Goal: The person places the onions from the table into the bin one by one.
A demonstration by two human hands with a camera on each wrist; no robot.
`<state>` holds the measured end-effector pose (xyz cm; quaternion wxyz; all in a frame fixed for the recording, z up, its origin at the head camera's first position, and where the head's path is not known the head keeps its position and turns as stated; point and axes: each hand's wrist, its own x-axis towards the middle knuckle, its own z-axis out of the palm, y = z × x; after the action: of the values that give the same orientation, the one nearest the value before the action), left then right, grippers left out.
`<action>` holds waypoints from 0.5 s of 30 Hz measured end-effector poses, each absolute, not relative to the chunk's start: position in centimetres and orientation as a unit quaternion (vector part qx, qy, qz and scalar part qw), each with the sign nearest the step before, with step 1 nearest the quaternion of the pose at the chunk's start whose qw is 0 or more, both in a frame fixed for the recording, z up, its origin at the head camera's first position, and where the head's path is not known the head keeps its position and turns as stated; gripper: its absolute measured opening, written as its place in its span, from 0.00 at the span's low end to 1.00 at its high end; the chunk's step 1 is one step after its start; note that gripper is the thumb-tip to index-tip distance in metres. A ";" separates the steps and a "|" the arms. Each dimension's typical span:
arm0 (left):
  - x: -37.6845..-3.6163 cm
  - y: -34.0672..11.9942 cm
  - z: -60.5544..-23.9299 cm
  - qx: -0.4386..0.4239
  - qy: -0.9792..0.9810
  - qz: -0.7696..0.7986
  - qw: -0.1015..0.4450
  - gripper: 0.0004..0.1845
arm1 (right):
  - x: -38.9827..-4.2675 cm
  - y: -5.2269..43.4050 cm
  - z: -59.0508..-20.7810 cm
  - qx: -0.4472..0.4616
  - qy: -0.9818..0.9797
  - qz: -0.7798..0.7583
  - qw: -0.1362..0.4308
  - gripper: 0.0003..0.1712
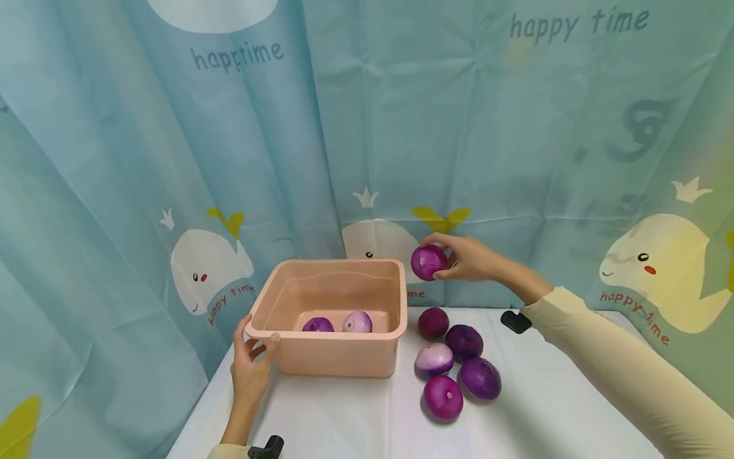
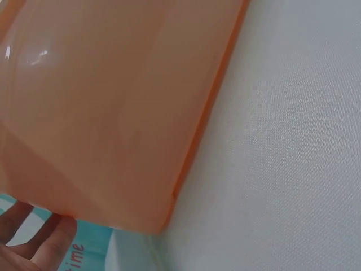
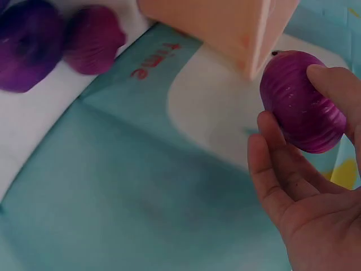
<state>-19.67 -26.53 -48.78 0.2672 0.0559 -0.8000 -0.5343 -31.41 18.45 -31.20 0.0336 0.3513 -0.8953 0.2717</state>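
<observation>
My right hand pinches a purple onion between thumb and fingers. It is raised in the air just right of the bin's back right corner. In the right wrist view the same onion shows its ridged skin. At the front left corner of the pink plastic bin, my left hand holds the rim, its thumb at the front and its fingers at the left side. Inside the bin lie a purple onion and a paler onion. The left wrist view shows the bin wall and fingertips at its edge.
Several onions lie grouped on the white table right of the bin, among them a pale one and a magenta one. A blue-green curtain with printed whales hangs close behind the bin.
</observation>
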 end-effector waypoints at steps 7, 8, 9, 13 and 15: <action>-19.6 -26.5 -48.2 0.060 -0.811 -0.530 0.241 0.40 | -32.4 13.6 -30.4 0.406 -0.868 0.285 0.004 0.35; -19.6 -26.6 -48.1 0.061 -0.811 -0.531 0.238 0.40 | -32.5 13.0 -30.3 0.413 -0.865 0.284 0.003 0.34; -19.5 -26.6 -48.1 0.062 -0.812 -0.531 0.235 0.41 | -32.6 12.4 -30.3 0.418 -0.863 0.284 0.001 0.34; -19.4 -26.6 -48.0 0.064 -0.811 -0.539 0.216 0.42 | -33.1 10.1 -30.2 0.428 -0.863 0.270 -0.007 0.32; -19.2 -26.6 -47.9 0.069 -0.812 -0.541 0.208 0.42 | -33.5 9.0 -30.3 0.429 -0.864 0.264 -0.014 0.32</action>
<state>-19.22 -26.59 -47.90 0.2080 0.0689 -0.8120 -0.5410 -33.53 8.96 -30.26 -0.0141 0.4292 -0.8636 0.2640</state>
